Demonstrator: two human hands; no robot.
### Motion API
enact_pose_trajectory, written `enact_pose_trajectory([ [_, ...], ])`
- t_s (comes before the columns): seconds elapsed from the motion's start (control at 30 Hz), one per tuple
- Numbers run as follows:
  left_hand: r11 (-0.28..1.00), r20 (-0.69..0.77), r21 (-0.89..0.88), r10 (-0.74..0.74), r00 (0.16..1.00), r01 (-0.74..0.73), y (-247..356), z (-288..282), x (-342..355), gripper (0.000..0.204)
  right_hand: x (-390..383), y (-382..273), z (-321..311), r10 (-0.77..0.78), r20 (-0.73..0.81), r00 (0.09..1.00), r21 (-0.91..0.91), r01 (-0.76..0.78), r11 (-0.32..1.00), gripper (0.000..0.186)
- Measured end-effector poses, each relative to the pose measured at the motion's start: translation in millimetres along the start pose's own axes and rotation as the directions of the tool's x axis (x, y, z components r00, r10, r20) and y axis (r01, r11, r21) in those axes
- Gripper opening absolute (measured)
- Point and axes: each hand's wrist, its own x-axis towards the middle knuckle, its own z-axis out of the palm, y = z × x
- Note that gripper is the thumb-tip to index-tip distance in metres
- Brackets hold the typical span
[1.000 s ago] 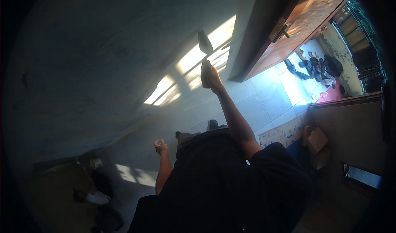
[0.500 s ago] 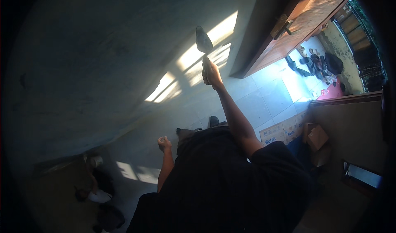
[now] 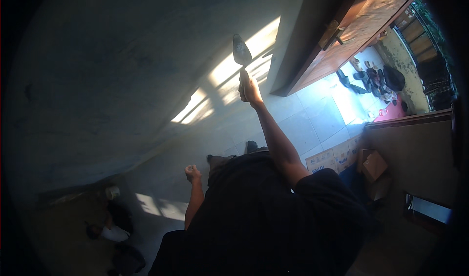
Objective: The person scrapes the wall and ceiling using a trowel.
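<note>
A pointed metal trowel (image 3: 241,50) is in my right hand (image 3: 252,90), with the fingers wrapped round its handle. My right arm stretches forward, and the blade is up in front of the grey wall (image 3: 127,71), over a patch of sunlight. From here I cannot tell whether the blade touches the wall. My left hand (image 3: 193,173) hangs low beside my left leg, fingers curled in. Whatever it may hold is too small or hidden to make out.
A wooden door (image 3: 361,32) stands open at the right, with a pile of shoes (image 3: 376,78) beyond it. Cardboard (image 3: 325,162) and a small box (image 3: 374,166) lie right of me. Another person (image 3: 115,233) is low at the left, near a white bucket (image 3: 113,193).
The trowel and my right hand sit very slightly lower against the wall. The whole view has shifted a little; both hands keep their grip.
</note>
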Motion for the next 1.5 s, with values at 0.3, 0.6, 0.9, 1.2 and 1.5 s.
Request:
enact_pose_trajectory([
  [0.3,0.999,0.014,-0.037,0.01,1.0,-0.009,10.6,1.1,3.7,0.038,2.1,-10.2,-9.8,-0.098,0.026,0.995,-0.05,0.099,0.994,0.042],
  [0.6,1.0,0.007,-0.014,0.015,1.0,-0.015,-0.5,0.4,5.8,0.038,8.6,-12.2,-25.9,-0.142,-0.013,0.99,-0.181,0.137,0.974,0.042],
  [0.9,0.995,-0.015,0.012,0.103,0.995,-0.103,8.3,4.9,5.4,0.032,11.7,-44.5,-91.8,-0.404,0.019,0.915,-0.665,0.314,0.678,0.051],
  [1.2,0.893,0.268,-0.231,0.44,0.857,-0.386,77.8,36.1,-15.7,0.031,-118.3,43.4,-70.6,0.241,-0.392,0.888,-0.166,-0.326,0.931,0.052],
  [1.5,0.843,0.784,-0.429,0.526,0.33,-0.324,198.2,64.4,-166.9,0.038,-157.9,24.8,1.7,0.251,-0.062,0.966,-0.141,-0.257,0.956,0.037],
])
